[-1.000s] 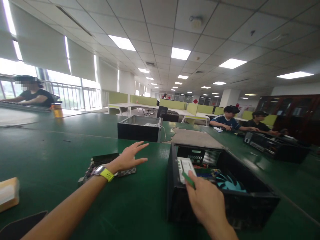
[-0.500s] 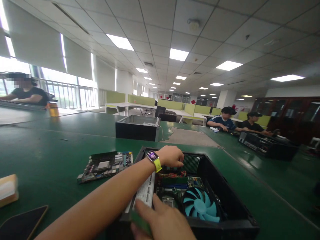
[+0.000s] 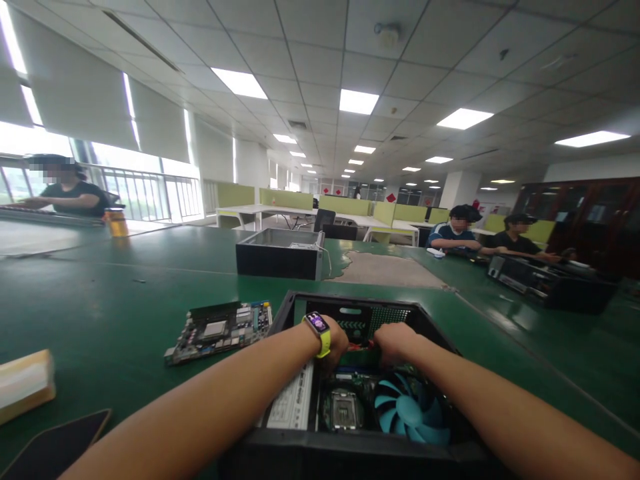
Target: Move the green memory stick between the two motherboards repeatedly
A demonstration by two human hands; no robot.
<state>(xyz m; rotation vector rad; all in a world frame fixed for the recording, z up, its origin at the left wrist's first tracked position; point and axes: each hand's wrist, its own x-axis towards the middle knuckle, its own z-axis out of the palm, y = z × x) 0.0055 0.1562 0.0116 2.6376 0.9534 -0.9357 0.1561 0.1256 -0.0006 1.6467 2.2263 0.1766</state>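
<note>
An open black computer case [image 3: 365, 448] lies in front of me, and both my hands reach into its far part. My left hand [image 3: 337, 340], below a yellow-banded watch, is closed with the fingertips hidden behind it. Just right of it, my right hand [image 3: 393, 341] is curled at the red and orange cables [image 3: 357, 347], which run between the hands. Nearer to me inside the case are a turquoise fan [image 3: 409, 410], a metal CPU socket [image 3: 344, 408] and, on the left, a power supply with a white label [image 3: 291, 401].
A loose motherboard [image 3: 216, 328] lies left of the case on the green table [image 3: 130, 313]. Behind stands another open case [image 3: 277, 260]. A tan block [image 3: 25, 383] and a dark panel [image 3: 55, 447] are at the near left. Other people sit at the far left and right.
My right hand has moved from the near end of the power supply to the cables at the far side. My left hand has dipped slightly lower into the case.
</note>
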